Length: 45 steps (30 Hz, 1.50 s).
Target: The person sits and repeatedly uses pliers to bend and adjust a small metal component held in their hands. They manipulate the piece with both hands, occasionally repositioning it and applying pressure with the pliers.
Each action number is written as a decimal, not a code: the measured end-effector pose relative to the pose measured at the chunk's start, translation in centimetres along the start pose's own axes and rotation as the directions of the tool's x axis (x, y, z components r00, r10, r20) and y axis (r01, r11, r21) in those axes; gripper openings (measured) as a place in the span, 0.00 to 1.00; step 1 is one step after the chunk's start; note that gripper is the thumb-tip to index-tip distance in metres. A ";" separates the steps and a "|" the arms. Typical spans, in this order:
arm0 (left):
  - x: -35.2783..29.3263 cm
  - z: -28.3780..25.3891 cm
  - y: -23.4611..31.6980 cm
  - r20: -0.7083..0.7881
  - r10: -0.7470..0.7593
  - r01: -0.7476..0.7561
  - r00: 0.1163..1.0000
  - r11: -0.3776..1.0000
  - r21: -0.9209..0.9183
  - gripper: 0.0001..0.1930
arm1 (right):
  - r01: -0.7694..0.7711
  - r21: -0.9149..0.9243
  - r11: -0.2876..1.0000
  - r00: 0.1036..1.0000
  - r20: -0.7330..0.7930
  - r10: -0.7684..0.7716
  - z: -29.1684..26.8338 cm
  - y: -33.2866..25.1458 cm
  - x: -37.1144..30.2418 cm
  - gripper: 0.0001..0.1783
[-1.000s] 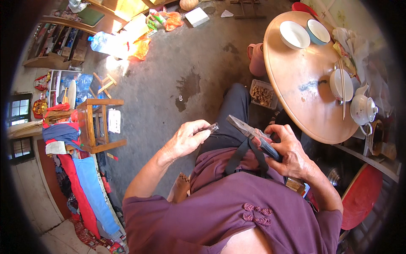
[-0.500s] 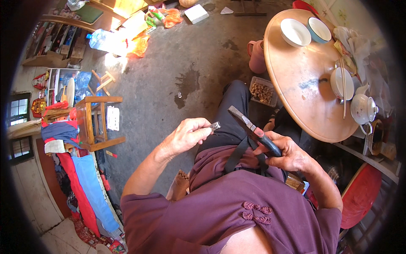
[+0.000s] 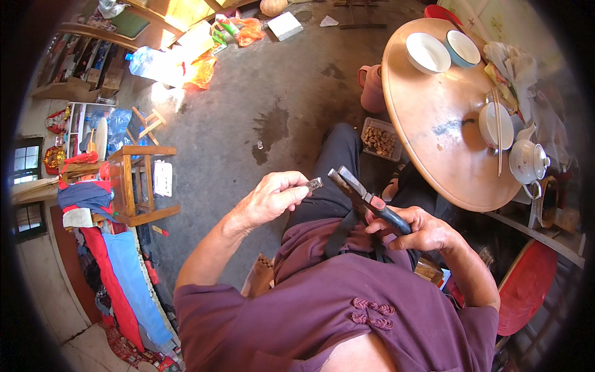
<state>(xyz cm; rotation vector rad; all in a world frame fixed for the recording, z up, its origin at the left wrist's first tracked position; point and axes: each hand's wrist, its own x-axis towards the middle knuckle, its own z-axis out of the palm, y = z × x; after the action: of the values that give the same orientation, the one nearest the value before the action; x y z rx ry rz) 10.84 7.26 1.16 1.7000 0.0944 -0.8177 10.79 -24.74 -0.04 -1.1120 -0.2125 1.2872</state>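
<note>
Between the thumb and fingers of my left hand, a small shiny metal piece is pinched; its exact kind is too small to tell. My right hand is wrapped around the black and red handles of a pair of pliers. The jaws of the pliers stand apart and point up and to the left, toward the metal piece. A gap separates the two, and nothing lies between the jaws. Both hands are above my lap, over the dark trousers.
On the right stands a round wooden table with bowls, chopsticks and a teapot. Beside it on the floor are a tub of nuts and a pink jug. A wooden stool stands to the left.
The jaws of the pliers have spread apart, and their tips have shifted slightly left and down. My left hand keeps its pinch on the metal piece, nearly unmoved.
</note>
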 end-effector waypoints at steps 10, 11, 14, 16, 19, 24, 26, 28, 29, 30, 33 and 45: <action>-0.6 -3.0 4.4 0.181 0.094 -0.155 0.979 0.919 0.362 0.11 | 0.034 -0.205 0.978 0.997 0.075 -0.019 -0.4 -1.0 0.1 0.30; -0.6 -3.0 4.4 0.182 0.079 -0.139 0.980 0.927 0.349 0.10 | 0.026 -0.194 0.981 0.998 0.069 -0.013 -0.2 -1.2 0.1 0.30; -0.6 -2.8 3.8 0.186 0.147 -0.212 0.972 0.889 0.407 0.10 | 0.012 -0.194 0.981 0.997 0.081 0.004 0.2 -1.7 0.4 0.30; -0.5 -2.6 4.0 0.205 0.159 -0.234 0.966 0.873 0.428 0.09 | 0.046 -0.258 0.965 0.995 0.094 -0.022 0.3 -1.7 0.5 0.29; -0.5 -2.4 4.2 0.210 0.123 -0.207 0.970 0.869 0.449 0.09 | 0.041 -0.310 0.950 0.996 0.093 -0.013 0.2 -1.6 0.5 0.30; -0.8 -2.2 4.4 0.178 0.073 -0.137 0.981 0.916 0.377 0.08 | 0.021 -0.412 0.911 0.998 0.060 0.004 0.4 -2.1 0.4 0.28; -0.9 -2.2 4.3 0.181 0.081 -0.146 0.980 0.912 0.384 0.08 | 0.033 -0.443 0.896 0.998 0.060 -0.007 0.4 -2.5 0.3 0.26; -0.8 -2.1 4.4 0.213 0.061 -0.147 0.975 0.897 0.417 0.08 | 0.035 -0.478 0.878 0.998 0.062 -0.006 0.4 -2.7 0.1 0.25; -0.8 -2.1 4.5 0.229 0.051 -0.148 0.972 0.889 0.432 0.08 | 0.036 -0.495 0.868 0.998 0.063 -0.005 0.4 -2.8 0.0 0.25; -0.7 -2.1 4.7 0.238 0.044 -0.153 0.970 0.873 0.463 0.09 | 0.043 -0.511 0.858 0.998 0.066 -0.010 0.4 -2.8 0.0 0.25; -0.6 -2.0 4.5 0.262 0.053 -0.188 0.964 0.832 0.522 0.09 | 0.047 -0.546 0.836 0.997 0.071 -0.010 0.3 -2.8 -0.1 0.24; 0.6 -1.8 4.0 0.386 0.033 -0.284 0.922 0.736 0.615 0.09 | 0.102 -0.670 0.735 0.993 0.118 -0.031 0.0 -3.0 -0.1 0.24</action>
<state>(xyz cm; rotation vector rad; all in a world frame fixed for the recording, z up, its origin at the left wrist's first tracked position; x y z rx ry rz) 14.01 7.40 4.20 2.1463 -0.6688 -1.0895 12.67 -24.50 2.22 -1.6383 -0.8477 1.2254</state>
